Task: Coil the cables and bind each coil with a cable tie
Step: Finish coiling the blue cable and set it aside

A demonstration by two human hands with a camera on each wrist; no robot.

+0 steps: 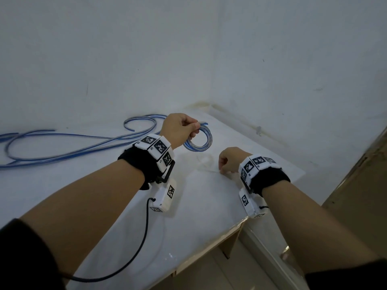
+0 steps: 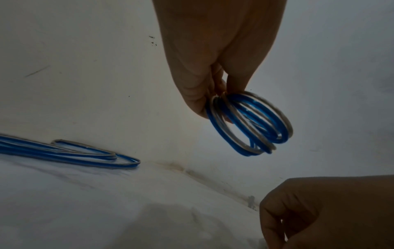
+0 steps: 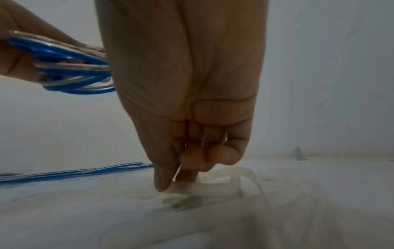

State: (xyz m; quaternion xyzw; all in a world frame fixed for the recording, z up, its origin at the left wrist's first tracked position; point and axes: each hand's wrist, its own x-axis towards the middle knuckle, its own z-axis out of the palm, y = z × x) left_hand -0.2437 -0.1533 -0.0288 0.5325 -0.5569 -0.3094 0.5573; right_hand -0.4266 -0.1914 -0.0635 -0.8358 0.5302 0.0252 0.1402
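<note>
My left hand [image 1: 192, 128] holds a small coil of blue-and-clear cable [image 1: 199, 140] above the white table, pinching its top between thumb and fingers. In the left wrist view the coil [image 2: 251, 124] hangs from the fingertips [image 2: 202, 107] with several loops. My right hand [image 1: 222, 171] is down on the table, to the right of the coil and nearer to me, with fingers curled. Its thumb and forefinger [image 3: 164, 183] pinch a thin white cable tie [image 3: 187, 187] lying on the table. The tie [image 1: 206, 170] runs leftward from the hand.
Long loose blue cables [image 1: 79, 141] sprawl over the table's left and back, against the wall. More whitish ties [image 3: 241, 180] lie just beyond my right fingers. The table's front edge [image 1: 222, 237] and right corner are close by. A black wire trails from my left wrist.
</note>
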